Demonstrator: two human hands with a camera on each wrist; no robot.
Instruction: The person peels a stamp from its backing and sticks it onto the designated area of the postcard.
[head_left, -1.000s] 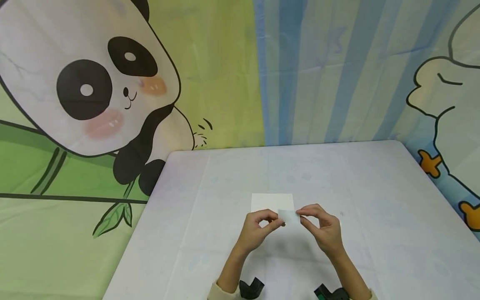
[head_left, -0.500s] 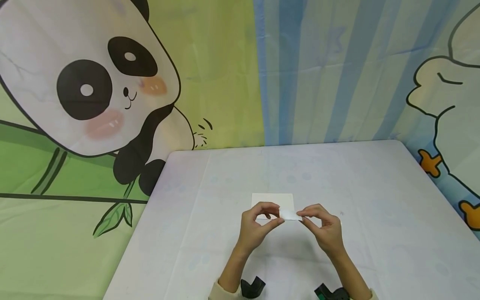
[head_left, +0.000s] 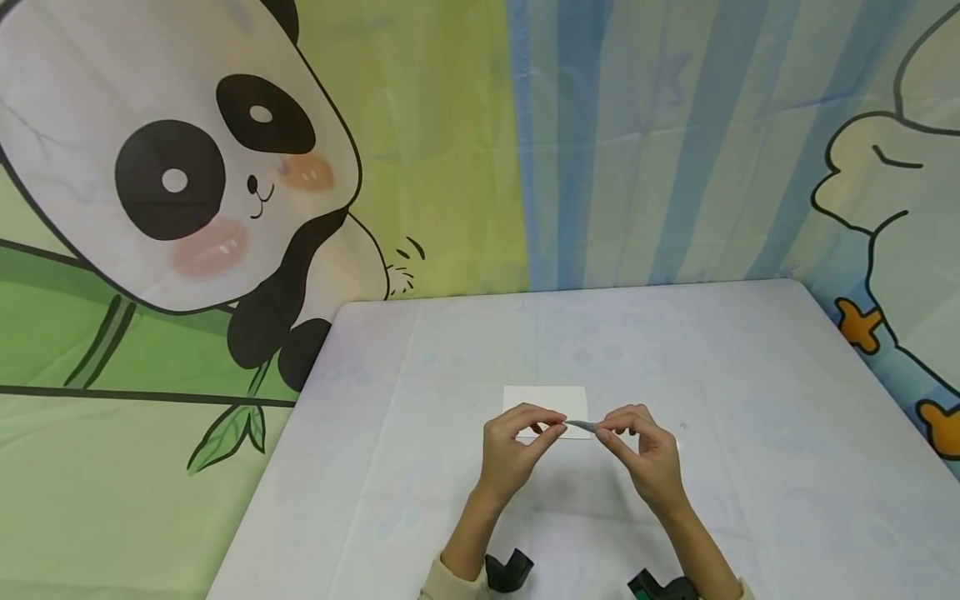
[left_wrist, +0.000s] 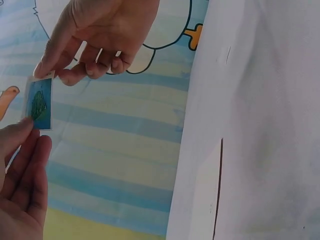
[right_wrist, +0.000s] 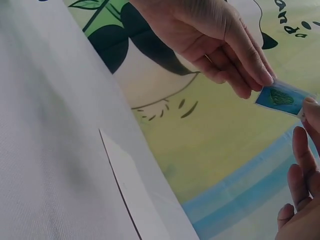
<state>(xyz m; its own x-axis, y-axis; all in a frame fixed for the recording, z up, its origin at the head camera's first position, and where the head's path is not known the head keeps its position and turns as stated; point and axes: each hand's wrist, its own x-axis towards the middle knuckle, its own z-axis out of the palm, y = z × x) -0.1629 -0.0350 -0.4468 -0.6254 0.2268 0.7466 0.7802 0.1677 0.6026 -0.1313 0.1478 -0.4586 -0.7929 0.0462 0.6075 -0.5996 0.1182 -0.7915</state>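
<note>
Above the table, a small stamp-like paper (head_left: 581, 426) is stretched between both hands and appears nearly edge-on in the head view. My left hand (head_left: 510, 446) pinches one end between thumb and fingertips, and my right hand (head_left: 648, 454) pinches the other. The left wrist view shows the stamp-like paper (left_wrist: 41, 102) with a pale border, blue ground and green figure. In the right wrist view, the same face of the stamp-like paper (right_wrist: 282, 98) shows, partly covered by the right thumb. A white card (head_left: 543, 400) lies flat on the table just beyond the hands.
A pale cloth covers the table (head_left: 750, 375). Behind it hangs a printed backdrop with a panda (head_left: 225, 183), stripes and a duck-like figure. Dark wrist mounts (head_left: 510, 572) sit by both cuffs. The white card's thin dark edge shows in both wrist views.
The stamp-like paper has turned from its pale side facing the head camera to almost edge-on. My left hand has shifted its grip and risen slightly; the right hand barely moved. The card stays put.
</note>
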